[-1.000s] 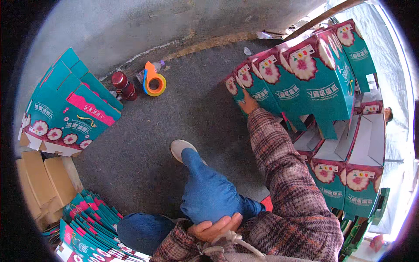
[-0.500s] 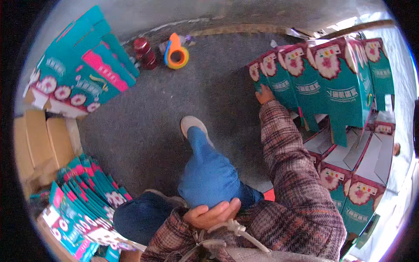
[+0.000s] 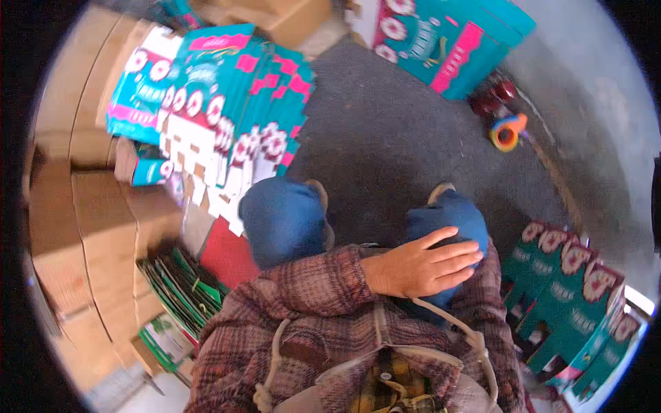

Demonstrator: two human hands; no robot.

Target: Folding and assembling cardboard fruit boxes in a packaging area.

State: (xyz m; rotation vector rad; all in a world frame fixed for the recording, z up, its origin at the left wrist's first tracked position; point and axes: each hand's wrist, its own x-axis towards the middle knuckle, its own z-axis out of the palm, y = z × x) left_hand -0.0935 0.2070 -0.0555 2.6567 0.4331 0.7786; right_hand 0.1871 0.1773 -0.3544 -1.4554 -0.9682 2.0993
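Note:
My left hand (image 3: pixel 423 265) lies across my right knee (image 3: pixel 447 224), with its fingers spread and nothing in them. A plaid sleeve (image 3: pixel 492 310) covers my right arm, which reaches forward along the outer side of that knee; the hand itself does not show. Nearest to that arm, on the right, stand several teal cartons with maroon tops (image 3: pixel 571 303), set up in a row. Ahead on the left, a big fanned stack of flat teal and pink cartons (image 3: pixel 237 110) lies beyond my left knee (image 3: pixel 279 220).
More flat teal cartons (image 3: pixel 451 41) lean at the far wall. Beside them are a dark red bottle (image 3: pixel 492 96) and an orange and yellow tape dispenser (image 3: pixel 508 132) on the dark floor. Brown boxes (image 3: pixel 103 241) pile up at left, near dark green-edged sheets (image 3: pixel 182 286).
My view has swung left, bringing the flat carton stack forward. My right hand, earlier at the standing cartons, is out of sight. My left hand stays on my knee, its fingers now spread.

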